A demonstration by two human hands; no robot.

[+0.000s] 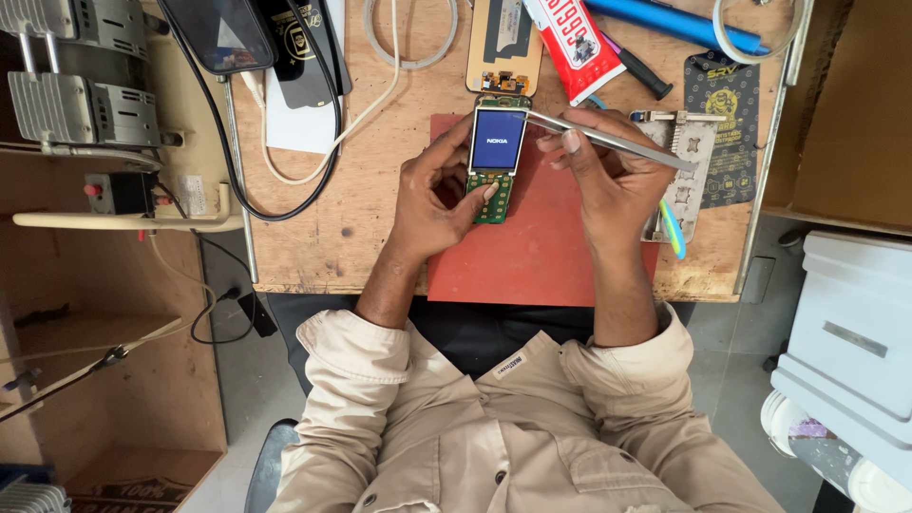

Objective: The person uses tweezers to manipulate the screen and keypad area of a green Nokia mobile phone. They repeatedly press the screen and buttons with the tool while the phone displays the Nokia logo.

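Observation:
My left hand [434, 195] holds a bare phone circuit board [495, 161] over a red mat [532, 252]. The board is green, with a small lit blue screen on its upper half and a keypad area below, where my thumb rests. My right hand [608, 176] grips metal tweezers [617, 142]. Their tip points left and touches the board's top right corner, beside the screen.
The wooden bench [370, 204] carries a white cable loop [408, 43], a black cable [285, 204], a dark phone [228, 33], a phone back panel [503, 43], a red-and-white tube [575, 43], a blue tool [674, 21], and a metal jig plate [689, 166]. Grey equipment [81, 90] stands left.

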